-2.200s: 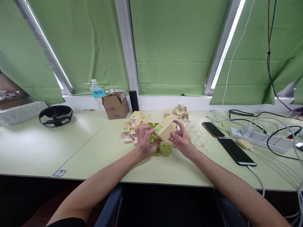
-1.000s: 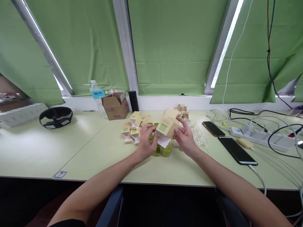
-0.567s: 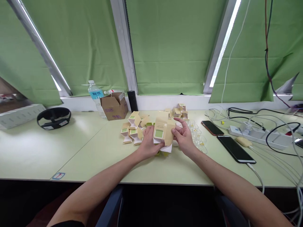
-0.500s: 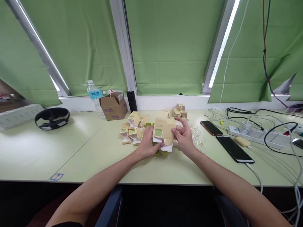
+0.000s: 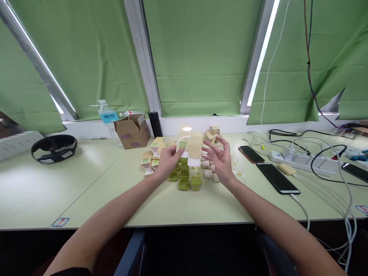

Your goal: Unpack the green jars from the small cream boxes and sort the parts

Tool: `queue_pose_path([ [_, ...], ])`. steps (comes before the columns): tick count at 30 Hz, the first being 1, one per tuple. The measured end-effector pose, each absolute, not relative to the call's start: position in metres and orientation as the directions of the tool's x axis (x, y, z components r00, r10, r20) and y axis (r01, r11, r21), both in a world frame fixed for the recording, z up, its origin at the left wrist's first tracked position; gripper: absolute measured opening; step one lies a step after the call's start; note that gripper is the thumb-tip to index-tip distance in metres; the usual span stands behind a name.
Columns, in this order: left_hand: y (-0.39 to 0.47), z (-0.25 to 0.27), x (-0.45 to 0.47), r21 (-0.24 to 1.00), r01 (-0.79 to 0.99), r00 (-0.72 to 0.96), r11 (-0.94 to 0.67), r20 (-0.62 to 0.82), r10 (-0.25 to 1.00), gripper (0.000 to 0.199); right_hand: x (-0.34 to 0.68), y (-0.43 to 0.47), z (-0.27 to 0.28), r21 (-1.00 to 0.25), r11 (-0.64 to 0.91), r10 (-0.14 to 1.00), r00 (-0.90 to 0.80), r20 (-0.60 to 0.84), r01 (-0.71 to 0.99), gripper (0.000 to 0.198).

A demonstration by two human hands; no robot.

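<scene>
A beige carton blank (image 5: 196, 145) with a green square and white flaps is raised over the table, unfolded. My left hand (image 5: 166, 163) pinches its left edge between thumb and fingers. At its right edge my right hand (image 5: 220, 159) has its fingers spread; nothing is gripped in them. Below the carton stand several small green square cups (image 5: 184, 184) in rows and one lidded green container (image 5: 196, 181) with a clear lower part. Small whitish pieces (image 5: 208, 174) lie under my right hand. Clear plastic pieces (image 5: 238, 169) are on its right.
Part-folded cartons (image 5: 146, 160) lie left of my left hand, others (image 5: 211, 135) at the back. Further left are a brown cardboard box (image 5: 132, 134), a water bottle (image 5: 110, 119) and a black headset (image 5: 54, 148). Phones (image 5: 278, 178), a power strip (image 5: 304, 163) and cables fill the right.
The carton has been lifted up and away from me and turned a little, uncovering the green cups. My right fingers have come off it and spread. The view has shifted slightly.
</scene>
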State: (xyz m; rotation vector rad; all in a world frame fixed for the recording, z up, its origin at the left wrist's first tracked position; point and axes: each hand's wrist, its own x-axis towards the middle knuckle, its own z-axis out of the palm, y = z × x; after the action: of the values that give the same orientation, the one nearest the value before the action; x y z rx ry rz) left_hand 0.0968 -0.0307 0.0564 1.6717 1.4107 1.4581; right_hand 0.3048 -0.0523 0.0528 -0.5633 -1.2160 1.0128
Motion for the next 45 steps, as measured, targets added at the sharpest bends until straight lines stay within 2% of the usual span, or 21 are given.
queue_pose_path([
  [3,0.011,0.087,0.089,0.846,0.463,-0.205,-0.264,0.392,0.897,0.034,0.311,-0.049,0.055,-0.801,0.523,0.851,0.135,0.507,-0.292,0.051],
  [5,0.044,0.102,0.088,0.852,0.513,-0.231,-0.104,0.254,0.939,0.033,0.312,-0.048,0.054,-0.808,0.523,0.852,0.160,0.498,-0.270,0.046],
  [7,0.074,0.107,0.091,0.856,0.517,-0.245,-0.025,0.175,0.953,0.029,0.311,-0.048,0.052,-0.822,0.509,0.861,0.145,0.488,-0.255,0.041],
  [14,0.134,0.078,0.121,0.866,0.455,-0.384,0.206,-0.018,0.923,0.031,0.309,-0.051,0.052,-0.834,0.492,0.869,0.080,0.489,-0.251,0.035],
  [18,0.140,0.075,0.122,0.879,0.417,-0.435,0.232,-0.032,0.900,0.030,0.311,-0.053,0.055,-0.832,0.490,0.870,0.079,0.487,-0.260,0.033],
  [24,0.117,0.107,0.104,0.897,0.440,-0.370,0.046,0.134,0.919,0.019,0.311,-0.047,0.052,-0.835,0.498,0.866,0.088,0.492,-0.233,0.028],
  [27,0.079,0.114,0.100,0.879,0.463,-0.259,-0.118,0.261,0.930,0.019,0.312,-0.041,0.048,-0.857,0.513,0.858,0.021,0.513,-0.044,0.019],
  [28,0.062,0.112,0.099,0.829,0.507,-0.149,-0.236,0.354,0.923,0.020,0.313,-0.040,0.047,-0.850,0.522,0.853,-0.026,0.521,0.076,0.015],
  [30,0.026,0.104,0.099,0.715,0.574,0.035,-0.399,0.466,0.884,0.020,0.317,-0.039,0.049,-0.751,0.546,0.834,-0.159,0.528,0.372,0.007],
  [32,-0.008,0.090,0.100,0.610,0.635,0.181,-0.474,0.479,0.859,0.019,0.323,-0.041,0.054,-0.548,0.571,0.812,-0.321,0.488,0.611,0.005],
  [33,-0.023,0.083,0.100,0.569,0.654,0.246,-0.498,0.462,0.852,0.018,0.326,-0.042,0.058,-0.449,0.588,0.800,-0.403,0.444,0.672,0.007],
  [35,-0.046,0.070,0.101,0.484,0.690,0.362,-0.538,0.413,0.836,0.017,0.333,-0.047,0.064,-0.331,0.631,0.774,-0.548,0.316,0.701,0.020],
  [39,-0.067,0.052,0.102,0.432,0.680,0.471,-0.592,0.362,0.805,0.018,0.334,-0.055,0.063,-0.263,0.677,0.729,-0.675,0.115,0.687,0.054],
  [42,-0.068,0.042,0.103,0.434,0.648,0.507,-0.626,0.368,0.780,0.015,0.322,-0.059,0.052,-0.219,0.674,0.735,-0.671,0.099,0.706,0.057],
  [45,-0.066,0.033,0.106,0.450,0.628,0.515,-0.635,0.373,0.772,0.013,0.309,-0.061,0.042,-0.186,0.659,0.751,-0.650,0.112,0.729,0.049],
])
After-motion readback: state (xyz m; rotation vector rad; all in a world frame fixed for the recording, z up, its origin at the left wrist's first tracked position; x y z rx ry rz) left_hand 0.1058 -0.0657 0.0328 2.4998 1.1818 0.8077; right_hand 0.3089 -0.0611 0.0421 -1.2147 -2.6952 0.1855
